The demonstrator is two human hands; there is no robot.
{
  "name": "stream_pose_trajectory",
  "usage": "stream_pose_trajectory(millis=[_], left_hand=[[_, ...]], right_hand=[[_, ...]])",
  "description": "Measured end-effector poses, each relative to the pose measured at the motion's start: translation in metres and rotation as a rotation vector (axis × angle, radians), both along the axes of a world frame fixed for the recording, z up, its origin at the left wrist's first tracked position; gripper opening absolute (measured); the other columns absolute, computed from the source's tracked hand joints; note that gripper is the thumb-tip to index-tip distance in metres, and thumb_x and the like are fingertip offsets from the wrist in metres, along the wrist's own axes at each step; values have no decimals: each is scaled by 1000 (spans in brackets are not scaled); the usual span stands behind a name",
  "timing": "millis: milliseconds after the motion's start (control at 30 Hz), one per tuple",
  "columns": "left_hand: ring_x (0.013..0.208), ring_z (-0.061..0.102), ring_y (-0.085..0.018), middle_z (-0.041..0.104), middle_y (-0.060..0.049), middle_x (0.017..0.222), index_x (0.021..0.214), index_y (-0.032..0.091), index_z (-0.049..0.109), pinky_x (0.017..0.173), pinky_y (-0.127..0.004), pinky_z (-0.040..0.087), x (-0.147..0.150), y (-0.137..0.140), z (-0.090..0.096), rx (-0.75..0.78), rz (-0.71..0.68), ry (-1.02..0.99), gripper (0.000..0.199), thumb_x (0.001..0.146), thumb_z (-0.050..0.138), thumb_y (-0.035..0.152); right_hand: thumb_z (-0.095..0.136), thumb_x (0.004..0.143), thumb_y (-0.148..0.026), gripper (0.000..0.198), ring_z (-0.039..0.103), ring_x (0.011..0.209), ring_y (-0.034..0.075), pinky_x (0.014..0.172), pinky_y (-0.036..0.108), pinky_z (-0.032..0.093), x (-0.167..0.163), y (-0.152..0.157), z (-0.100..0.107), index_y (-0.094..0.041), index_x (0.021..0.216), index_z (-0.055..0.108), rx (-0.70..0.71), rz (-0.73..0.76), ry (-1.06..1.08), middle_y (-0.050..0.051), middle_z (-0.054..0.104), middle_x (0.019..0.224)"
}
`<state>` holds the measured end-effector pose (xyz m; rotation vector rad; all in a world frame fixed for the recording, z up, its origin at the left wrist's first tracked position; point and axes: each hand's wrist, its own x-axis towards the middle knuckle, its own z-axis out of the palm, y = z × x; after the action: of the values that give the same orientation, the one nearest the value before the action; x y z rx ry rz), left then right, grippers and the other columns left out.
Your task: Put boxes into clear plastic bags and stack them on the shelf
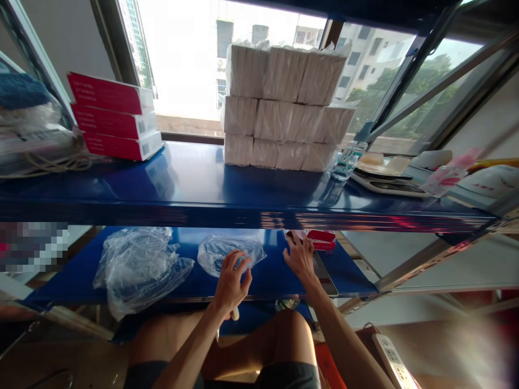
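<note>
My left hand (234, 278) is held over the front of the lower blue shelf (259, 286), its fingers curved and apart with nothing seen between them. Just beyond it lies a clear plastic bag (211, 254), crumpled and flat. Farther back on the right, my right hand (300, 255) reaches in under the upper shelf, fingers spread and pointing down. Its fingertips are at a small red and white item beside the red boxes (322, 239); whether they touch it I cannot tell. A dark flat device, like a phone or tablet (324, 274), lies beside my right wrist.
A larger heap of clear plastic bags (135, 265) hangs over the lower shelf's left front edge. On the upper blue shelf (194, 178) stand stacked red and white boxes (115, 119) and wrapped white packs (284, 108). A power strip (391, 356) is at lower right.
</note>
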<state>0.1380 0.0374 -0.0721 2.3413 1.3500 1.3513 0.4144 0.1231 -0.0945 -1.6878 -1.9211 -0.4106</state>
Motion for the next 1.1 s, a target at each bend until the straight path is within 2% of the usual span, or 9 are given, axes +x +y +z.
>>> stream_pose_trajectory(millis=[167,300,367,500,633,733,833,1000,1100], left_hand=[[130,56,-28,62,-11,132,130,27,63,111,-53,50,6,-4,13,-115,-35,-90,30,104,48,25],[134,55,-28,58,-11,141,140,29,57,112,-49,49,8,-11,22,-254,-37,-238,35,107,47,34],[136,55,-28,55,-11,149,147,30,51,112,-48,50,8,-14,28,-298,-24,-349,41,107,48,39],[126,65,-27,60,-12,147,154,29,43,102,-42,57,3,-22,47,-442,-85,-627,53,105,50,48],[108,74,-28,74,-13,126,142,21,57,87,-37,62,-14,-45,62,-595,-60,-782,58,97,60,58],[104,75,-29,77,-13,116,128,18,66,86,-36,61,-32,-64,66,-653,-50,-827,54,91,68,58],[100,75,-29,79,-12,109,119,16,70,87,-37,60,-50,-77,71,-698,-88,-817,51,88,73,55],[100,75,-29,79,-11,107,117,18,73,87,-37,59,-69,-89,86,-697,-74,-750,47,89,72,55],[105,74,-29,78,-11,113,121,19,72,92,-38,58,-76,-92,92,-696,-92,-722,45,91,71,53]], right_hand=[[46,101,-19,44,59,134,31,113,53,50,-11,-28,32,-28,136,69,148,244,243,9,63,146],[61,98,-26,28,67,125,32,105,49,58,-41,-71,53,-29,121,77,337,225,553,9,68,140],[70,94,-29,27,67,126,34,100,50,60,-61,-90,60,-27,119,77,374,244,775,12,67,140],[79,87,-37,39,65,127,36,92,49,64,-98,-110,67,-23,123,74,184,401,1271,15,63,145],[85,82,-42,68,74,109,32,87,46,65,-117,-124,70,-25,143,60,-56,435,1509,14,73,130],[84,84,-46,79,75,106,31,88,46,65,-122,-139,67,-27,153,50,-184,440,1577,10,78,117],[86,80,-49,76,76,105,33,89,48,65,-122,-150,66,-22,145,59,-299,459,1589,10,80,111],[89,75,-51,76,78,89,33,62,39,65,-125,-162,81,-21,141,64,-372,433,1539,12,81,110],[88,77,-50,74,77,88,31,61,36,64,-129,-168,93,-21,141,64,-374,431,1500,11,81,109]])
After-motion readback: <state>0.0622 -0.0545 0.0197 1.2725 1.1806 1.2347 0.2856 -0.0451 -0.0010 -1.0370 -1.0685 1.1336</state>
